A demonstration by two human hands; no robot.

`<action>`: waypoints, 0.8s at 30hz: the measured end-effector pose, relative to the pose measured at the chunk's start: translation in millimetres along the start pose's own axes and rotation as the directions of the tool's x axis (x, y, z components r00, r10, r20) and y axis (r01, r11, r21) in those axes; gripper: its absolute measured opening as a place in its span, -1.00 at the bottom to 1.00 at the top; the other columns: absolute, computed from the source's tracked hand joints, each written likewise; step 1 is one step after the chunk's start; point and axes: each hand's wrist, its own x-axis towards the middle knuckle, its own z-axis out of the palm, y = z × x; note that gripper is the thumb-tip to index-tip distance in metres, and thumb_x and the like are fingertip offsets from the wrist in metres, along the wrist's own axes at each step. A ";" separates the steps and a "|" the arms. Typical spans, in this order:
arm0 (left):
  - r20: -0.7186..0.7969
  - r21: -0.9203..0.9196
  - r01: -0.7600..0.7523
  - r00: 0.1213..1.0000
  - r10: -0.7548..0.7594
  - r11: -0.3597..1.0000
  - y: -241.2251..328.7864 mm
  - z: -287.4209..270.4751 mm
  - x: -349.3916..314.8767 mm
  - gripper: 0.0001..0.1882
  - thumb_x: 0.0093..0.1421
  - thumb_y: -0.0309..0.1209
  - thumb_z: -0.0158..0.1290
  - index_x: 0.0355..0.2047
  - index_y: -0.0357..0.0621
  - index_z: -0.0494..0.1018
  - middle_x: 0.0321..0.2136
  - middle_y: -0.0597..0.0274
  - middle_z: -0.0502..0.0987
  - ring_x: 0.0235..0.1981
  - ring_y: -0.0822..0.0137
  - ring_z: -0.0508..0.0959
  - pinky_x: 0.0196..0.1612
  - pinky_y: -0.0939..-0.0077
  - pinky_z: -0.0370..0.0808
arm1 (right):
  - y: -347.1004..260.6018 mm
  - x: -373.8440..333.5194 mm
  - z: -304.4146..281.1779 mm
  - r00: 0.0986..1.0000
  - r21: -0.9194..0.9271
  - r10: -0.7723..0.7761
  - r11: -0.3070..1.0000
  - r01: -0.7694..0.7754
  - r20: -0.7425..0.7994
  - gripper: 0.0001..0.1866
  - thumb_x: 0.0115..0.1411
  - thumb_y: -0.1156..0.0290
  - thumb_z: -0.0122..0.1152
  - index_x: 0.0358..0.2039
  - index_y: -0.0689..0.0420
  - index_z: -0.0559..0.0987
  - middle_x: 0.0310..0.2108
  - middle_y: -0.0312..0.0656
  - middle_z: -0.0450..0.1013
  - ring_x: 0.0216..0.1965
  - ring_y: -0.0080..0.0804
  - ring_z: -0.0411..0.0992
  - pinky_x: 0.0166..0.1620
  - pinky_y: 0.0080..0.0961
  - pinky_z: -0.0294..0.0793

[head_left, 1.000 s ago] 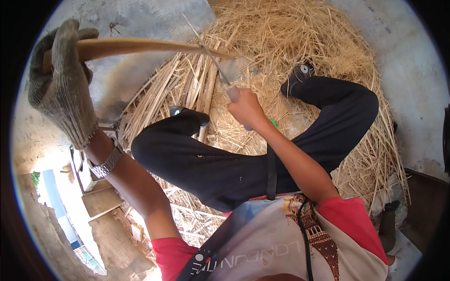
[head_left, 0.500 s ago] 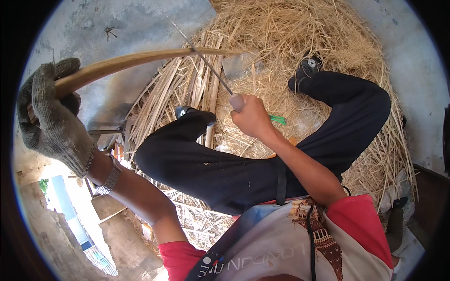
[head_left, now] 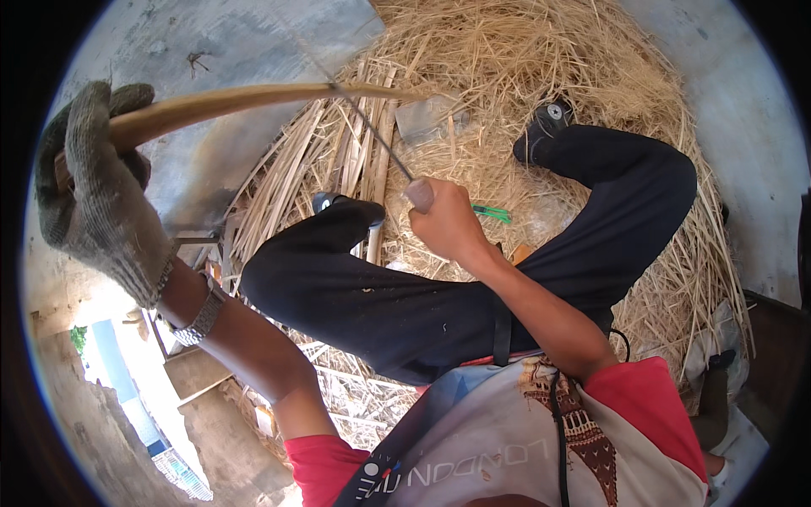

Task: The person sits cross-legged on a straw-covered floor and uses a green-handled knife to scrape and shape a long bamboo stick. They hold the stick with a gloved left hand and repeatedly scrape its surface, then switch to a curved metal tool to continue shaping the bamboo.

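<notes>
Wrapping gloved left hand (head_left: pixel 106 190) round bamboo strip (head_left: pixel 236 101), likely to steady it, and clenching knife handle (head_left: pixel 419 195) in right hand (head_left: pixel 449 221), blade-up across strip in view.

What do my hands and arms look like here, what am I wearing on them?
Your left hand wears a ribbed, greyish knit glove, with darker patches around the fingers. A silver metal-link wristband sits past its cuff. Your right hand is bare, with no band showing at that wrist. The left sleeve and right sleeve are short and red.
</notes>
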 end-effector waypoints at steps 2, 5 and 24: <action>0.013 -0.038 0.009 1.000 -0.008 0.999 1.9 -1.9 2.0 -0.81 0.23 -0.33 0.22 -0.33 -0.22 0.66 -0.49 0.17 0.71 -0.69 0.64 0.43 -0.59 0.74 0.28 | 2.5 14.0 -8.3 0.993 -0.041 0.100 0.994 -0.098 0.064 -0.86 0.03 0.54 0.17 -0.40 0.36 0.53 -0.49 0.21 0.51 -0.44 0.10 0.51 -0.25 -0.12 0.46; 0.031 -0.086 0.022 0.999 -0.019 0.996 -5.4 -3.9 6.2 -0.83 0.22 -0.34 0.25 -0.32 -0.20 0.65 -0.49 0.18 0.71 -0.70 0.68 0.38 -0.61 0.76 0.23 | -16.4 1.6 -9.7 0.993 0.023 0.104 0.994 -0.105 0.057 -0.87 0.03 0.53 0.18 -0.44 0.37 0.50 -0.53 0.17 0.49 -0.48 0.05 0.49 -0.28 -0.15 0.45; 0.030 -0.002 0.004 1.000 -0.004 1.000 1.0 4.6 2.3 -0.84 0.20 -0.35 0.25 -0.32 -0.20 0.68 -0.49 0.19 0.71 -0.71 0.67 0.38 -0.62 0.76 0.25 | -12.7 6.9 -21.4 0.991 -0.049 0.112 0.993 -0.109 0.077 -0.80 0.04 0.52 0.19 -0.30 0.31 0.59 -0.45 0.22 0.52 -0.34 0.12 0.54 -0.22 -0.11 0.48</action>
